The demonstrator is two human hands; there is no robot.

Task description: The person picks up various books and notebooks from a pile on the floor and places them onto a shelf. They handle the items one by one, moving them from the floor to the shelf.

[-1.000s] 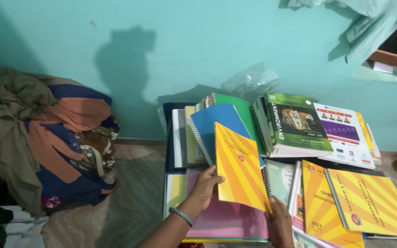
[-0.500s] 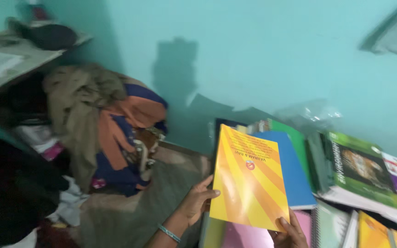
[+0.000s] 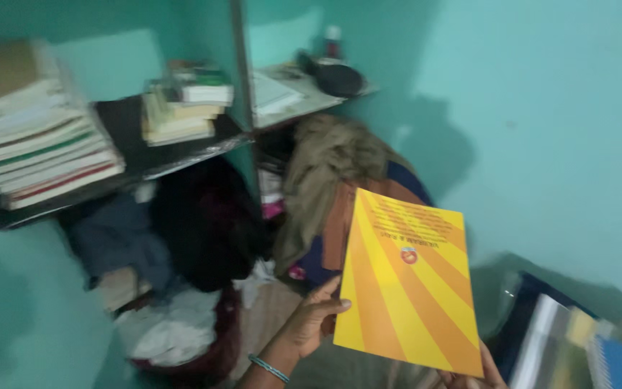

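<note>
Yellow striped booklet (image 3: 408,281) now nearer shelf, long axis upright, slightly tilted.

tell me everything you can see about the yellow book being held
The book is a thin softcover with a glossy-looking cover of yellow and orange diagonal stripes, a small round red emblem near the middle and lines of print near the top that appear upside down. It is closed, held up off the floor and tilted slightly, cover toward the camera. The left hand grips its left edge, thumb on the cover; the right hand supports its lower right corner, mostly hidden behind it.
</note>
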